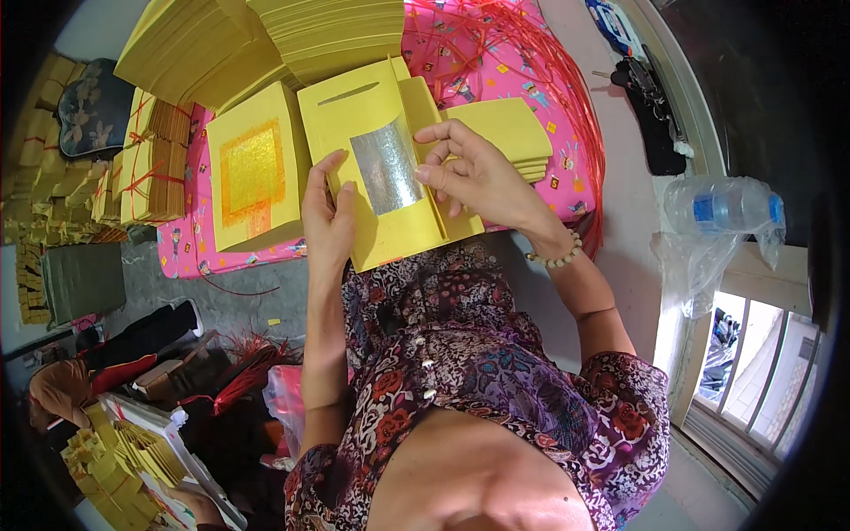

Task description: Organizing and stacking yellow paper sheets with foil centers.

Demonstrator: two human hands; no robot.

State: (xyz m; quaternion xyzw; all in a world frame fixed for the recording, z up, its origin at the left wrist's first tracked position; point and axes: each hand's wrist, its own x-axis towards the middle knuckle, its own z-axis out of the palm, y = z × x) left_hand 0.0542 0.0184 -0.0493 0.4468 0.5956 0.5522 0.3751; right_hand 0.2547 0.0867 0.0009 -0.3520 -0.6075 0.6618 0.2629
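Left hand (328,217) grips yellow paper (341,131) at left edge; shiny silver rectangle (387,166) mid-sheet, dark streak (349,93) at far end. Right hand (478,173) half-curled by rectangle's right side, grip unclear.

Yellow paper stacks (500,128) on pink cloth (567,146)

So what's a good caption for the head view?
Left grip and right grip at yellow rectangular paper with a shiny silver patch, pink patterned cloth nearby.

Yellow paper (390,234) | shiny silver rectangle (387,166) | slanted — between both hands (326,211)
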